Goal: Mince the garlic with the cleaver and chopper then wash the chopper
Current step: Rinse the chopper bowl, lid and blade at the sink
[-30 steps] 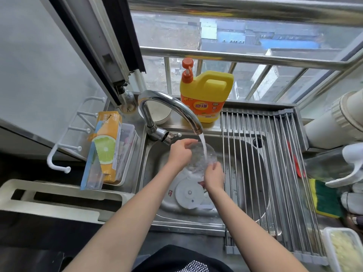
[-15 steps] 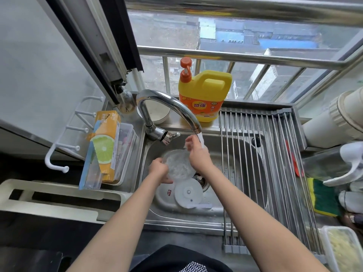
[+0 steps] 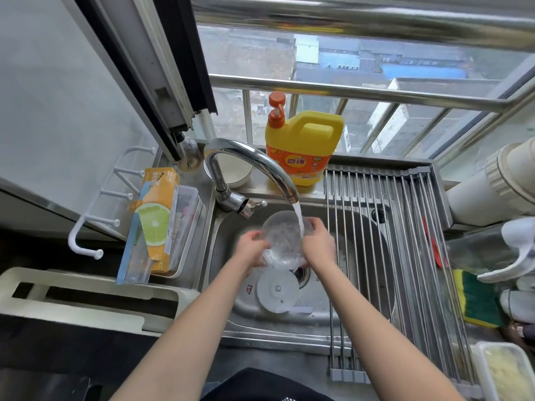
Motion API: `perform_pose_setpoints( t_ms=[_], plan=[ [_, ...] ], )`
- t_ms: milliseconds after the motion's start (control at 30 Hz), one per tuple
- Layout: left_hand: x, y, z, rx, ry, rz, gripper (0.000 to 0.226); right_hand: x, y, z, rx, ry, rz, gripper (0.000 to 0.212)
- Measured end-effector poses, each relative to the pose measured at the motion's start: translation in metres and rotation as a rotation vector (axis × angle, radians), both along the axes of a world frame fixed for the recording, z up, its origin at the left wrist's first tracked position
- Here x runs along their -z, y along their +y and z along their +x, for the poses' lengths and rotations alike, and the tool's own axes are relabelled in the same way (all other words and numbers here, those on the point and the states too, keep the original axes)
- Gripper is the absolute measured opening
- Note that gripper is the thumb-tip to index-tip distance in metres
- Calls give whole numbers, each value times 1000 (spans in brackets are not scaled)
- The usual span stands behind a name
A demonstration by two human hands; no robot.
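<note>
Clear chopper bowl [image 3: 282, 241] sat at frame centre, tilted under the tap stream [image 3: 298, 218] — left hand [image 3: 251, 251] gripping its left rim, right hand [image 3: 318, 245] gripping the right — lid [image 3: 277, 290] just below.

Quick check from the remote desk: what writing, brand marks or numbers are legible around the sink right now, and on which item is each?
Yellow detergent jug: large orange label with Chinese brand characters in white, too blurred to quote reliably; the smaller print is unreadable.
Orange lime-picture box: Chinese print near its top, too small to read.
Small red mark on the sink floor: a logo, illegible.
White chopper lid: no text visible.
No numbers readable anywhere.
</note>
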State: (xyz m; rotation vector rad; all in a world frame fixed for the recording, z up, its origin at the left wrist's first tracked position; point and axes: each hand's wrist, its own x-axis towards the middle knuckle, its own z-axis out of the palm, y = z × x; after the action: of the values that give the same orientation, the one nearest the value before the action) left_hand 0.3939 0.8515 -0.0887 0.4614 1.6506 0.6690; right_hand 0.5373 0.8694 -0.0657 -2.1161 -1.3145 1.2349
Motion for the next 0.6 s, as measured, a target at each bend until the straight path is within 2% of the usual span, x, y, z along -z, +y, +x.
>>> perform_pose_setpoints(
  t_ms=[67,133,200,233,300,400,433,500,600],
  plan=[
    [-7,8,15,164,132,55,46,2,-9,1,268,230,-118,44],
    [-16,19,30,326,377,163,48,9,-15,1,476,463,-281,45],
    [-26,27,44,402,527,324,42,12,-17,3,541,547,-363,51],
    [-31,30,50,406,538,397,39,12,-18,4,537,542,-371,54],
    [-41,35,60,307,358,438,40,11,-19,5,478,500,-368,52],
    [-52,48,73,55,-184,233,37,9,-23,3,425,453,-375,56],
    [-54,52,75,2,-307,150,36,8,-25,3,429,455,-369,57],
    [-54,55,73,-45,-428,60,37,8,-28,3,430,486,-326,59],
    [-51,55,64,-122,-520,33,31,5,-31,4,385,590,-218,59]
  ],
)
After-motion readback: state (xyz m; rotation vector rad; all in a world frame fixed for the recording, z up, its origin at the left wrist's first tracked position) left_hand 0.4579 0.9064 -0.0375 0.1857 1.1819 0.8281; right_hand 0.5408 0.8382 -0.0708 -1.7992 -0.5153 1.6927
